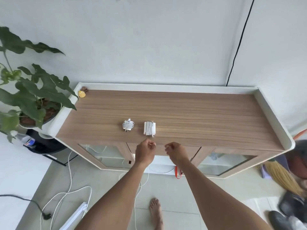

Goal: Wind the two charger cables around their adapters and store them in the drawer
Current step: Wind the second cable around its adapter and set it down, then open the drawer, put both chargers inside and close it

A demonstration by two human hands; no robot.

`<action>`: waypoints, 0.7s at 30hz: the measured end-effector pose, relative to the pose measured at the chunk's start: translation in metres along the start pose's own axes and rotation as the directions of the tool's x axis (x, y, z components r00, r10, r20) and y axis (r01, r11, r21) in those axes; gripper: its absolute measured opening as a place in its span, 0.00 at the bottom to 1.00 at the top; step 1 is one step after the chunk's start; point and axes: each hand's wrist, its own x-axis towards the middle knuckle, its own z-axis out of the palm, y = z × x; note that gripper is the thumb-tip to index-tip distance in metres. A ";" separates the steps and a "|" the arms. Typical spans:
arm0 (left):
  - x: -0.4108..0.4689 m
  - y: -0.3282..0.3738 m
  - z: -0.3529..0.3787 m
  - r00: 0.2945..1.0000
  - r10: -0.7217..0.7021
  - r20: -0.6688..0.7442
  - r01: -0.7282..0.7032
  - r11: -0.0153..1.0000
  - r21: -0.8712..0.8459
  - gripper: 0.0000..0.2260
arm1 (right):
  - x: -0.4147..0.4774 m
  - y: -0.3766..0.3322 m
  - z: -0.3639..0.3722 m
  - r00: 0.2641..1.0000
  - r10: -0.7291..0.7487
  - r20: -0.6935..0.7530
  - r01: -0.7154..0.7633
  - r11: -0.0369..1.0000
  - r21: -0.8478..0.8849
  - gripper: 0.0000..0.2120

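Room: white walls and a pale tiled floor (174, 193); a black cable (239, 45) runs down the wall behind the worktop.
Worktop (199, 113): wood-grain top with a raised white rim, on a cabinet with glass doors.
Square charger (149, 128): near the worktop's front edge, cable wound round it.
Round charger (128, 125): just left of the square charger, apart from it, also wound.
Drawer (194, 151): below and in front of the square charger, closed.
Left hand (146, 151): just in front of the square charger, fingers curled in, nothing seen in them.
Right hand (177, 151): front-right of the square charger, fingers curled likewise.
Plant (33, 97): far left of the square charger.
White cables (69, 193): on the floor, well in front and left.
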 end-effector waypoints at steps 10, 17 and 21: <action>-0.016 -0.043 0.003 0.993 -0.101 0.069 0.102 0.994 -0.023 0.06 | -0.029 0.013 0.009 0.998 0.051 -0.049 -0.049 0.998 0.040 0.08; 0.024 -0.084 0.020 0.929 -0.281 0.239 0.329 0.924 -0.193 0.07 | -0.007 0.015 0.024 0.992 0.017 -0.126 -0.046 0.972 -0.231 0.16; 0.047 -0.106 0.036 0.800 -0.492 0.343 0.591 0.746 -0.308 0.12 | 0.020 0.009 0.031 0.993 -0.115 -0.032 0.087 0.877 -0.473 0.22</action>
